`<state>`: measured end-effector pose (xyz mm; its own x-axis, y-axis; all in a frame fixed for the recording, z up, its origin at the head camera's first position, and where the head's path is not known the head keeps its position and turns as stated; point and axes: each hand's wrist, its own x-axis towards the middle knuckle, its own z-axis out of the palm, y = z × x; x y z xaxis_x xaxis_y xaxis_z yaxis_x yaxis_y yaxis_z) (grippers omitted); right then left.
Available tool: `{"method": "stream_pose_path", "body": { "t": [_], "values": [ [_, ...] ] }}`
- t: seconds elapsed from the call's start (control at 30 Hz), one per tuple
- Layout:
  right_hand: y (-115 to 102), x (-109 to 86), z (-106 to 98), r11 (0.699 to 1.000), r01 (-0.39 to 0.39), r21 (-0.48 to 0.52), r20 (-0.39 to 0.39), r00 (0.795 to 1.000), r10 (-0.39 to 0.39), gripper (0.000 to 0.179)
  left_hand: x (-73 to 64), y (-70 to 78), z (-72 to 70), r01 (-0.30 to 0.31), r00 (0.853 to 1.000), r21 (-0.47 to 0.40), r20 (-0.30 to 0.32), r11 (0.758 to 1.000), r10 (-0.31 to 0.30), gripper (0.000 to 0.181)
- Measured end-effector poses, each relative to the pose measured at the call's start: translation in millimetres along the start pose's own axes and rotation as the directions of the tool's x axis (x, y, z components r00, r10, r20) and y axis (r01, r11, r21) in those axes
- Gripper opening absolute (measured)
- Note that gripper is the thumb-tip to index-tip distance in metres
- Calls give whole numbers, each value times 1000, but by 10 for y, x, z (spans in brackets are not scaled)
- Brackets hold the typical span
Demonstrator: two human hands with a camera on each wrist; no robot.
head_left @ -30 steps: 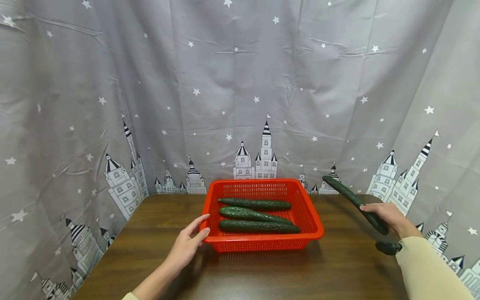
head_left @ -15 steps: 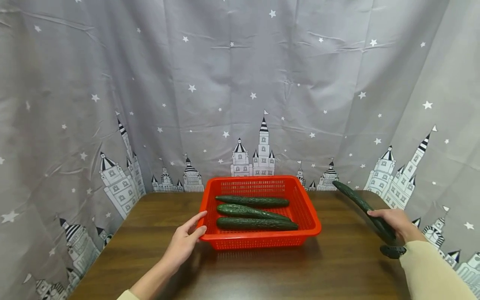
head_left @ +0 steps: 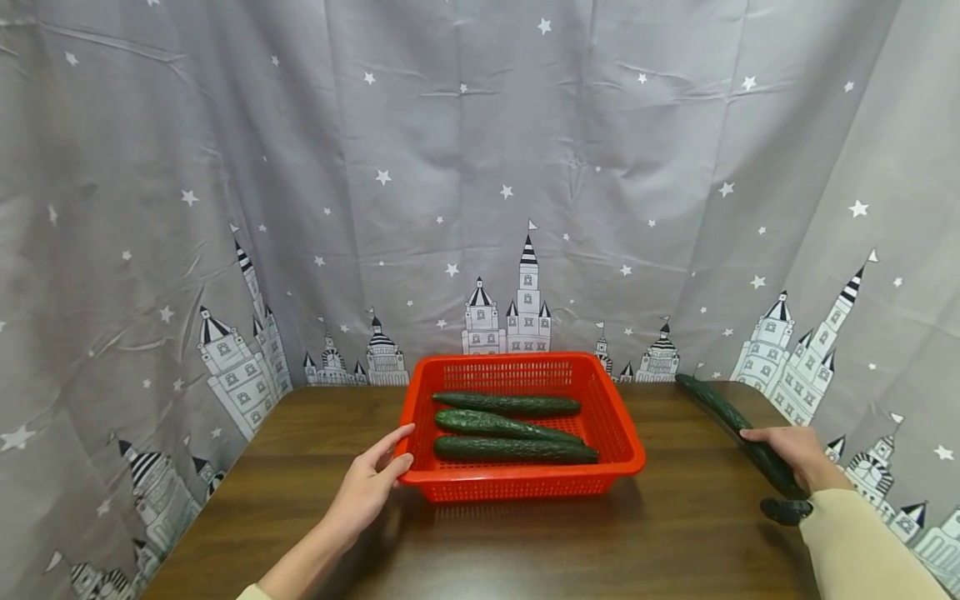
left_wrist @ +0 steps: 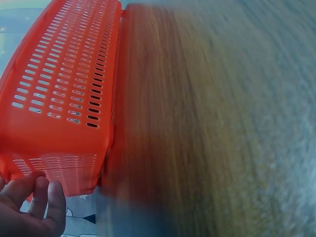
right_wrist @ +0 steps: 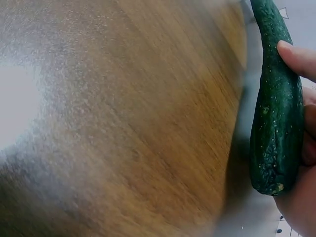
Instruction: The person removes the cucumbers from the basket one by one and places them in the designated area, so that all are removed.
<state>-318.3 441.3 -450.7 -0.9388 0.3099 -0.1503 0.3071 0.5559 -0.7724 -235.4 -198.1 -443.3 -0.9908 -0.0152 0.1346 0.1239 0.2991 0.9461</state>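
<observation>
My right hand (head_left: 798, 454) grips a long dark green cucumber (head_left: 723, 411) near the table's right edge, its far end angled to the back left. In the right wrist view the thumb lies along the cucumber (right_wrist: 276, 113) and the fingers wrap behind it. A red plastic basket (head_left: 525, 485) stands mid-table. Inside it lie three cucumbers: one at the back (head_left: 510, 405), a middle one (head_left: 502, 425) and a front one (head_left: 517, 450). At the basket's left rim, my left hand (head_left: 367, 483) holds on with thumb and fingers; its fingers also show beside the basket (left_wrist: 59, 98) in the left wrist view.
The brown wooden table (head_left: 525, 550) carries the basket. Behind and at both sides hangs a grey curtain (head_left: 450, 167) printed with stars and castles. A black wrist device (head_left: 786, 510) sits on the right wrist.
My right hand has moved a little right and lower with the cucumber, whose far end has dropped toward the table. The left hand stays on the basket rim. The head view has shifted slightly.
</observation>
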Motion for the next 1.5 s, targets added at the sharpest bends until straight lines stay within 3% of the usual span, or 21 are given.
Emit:
{"method": "stream_pose_path", "body": {
  "t": [0.2,0.57,0.87,1.03,1.27,1.5],
  "values": [
    [50,-30,-19,1000,-17,-6,-83,996,16,78,-1,22,-1,3,1000,-10,-2,1000,-3,46],
    [113,-69,-75,996,-55,-73,-147,988,44,88,26,16,8,0,1000,-8,-3,1000,0,46],
    [120,-65,-101,980,-16,-198,-70,998,2,93,5,19,-24,18,1000,2,4,1000,-18,46],
    [148,-30,-117,966,16,-257,-55,998,-31,84,9,-4,-12,14,1000,-14,16,1000,-14,46],
    [153,-21,-103,964,34,-262,-28,999,-43,76,-10,-11,-27,3,1000,-11,10,1000,-3,46],
    [148,-39,-156,961,24,-276,-2,1000,-26,86,0,-1,-6,-11,1000,52,-18,999,12,45]
  ]
}}
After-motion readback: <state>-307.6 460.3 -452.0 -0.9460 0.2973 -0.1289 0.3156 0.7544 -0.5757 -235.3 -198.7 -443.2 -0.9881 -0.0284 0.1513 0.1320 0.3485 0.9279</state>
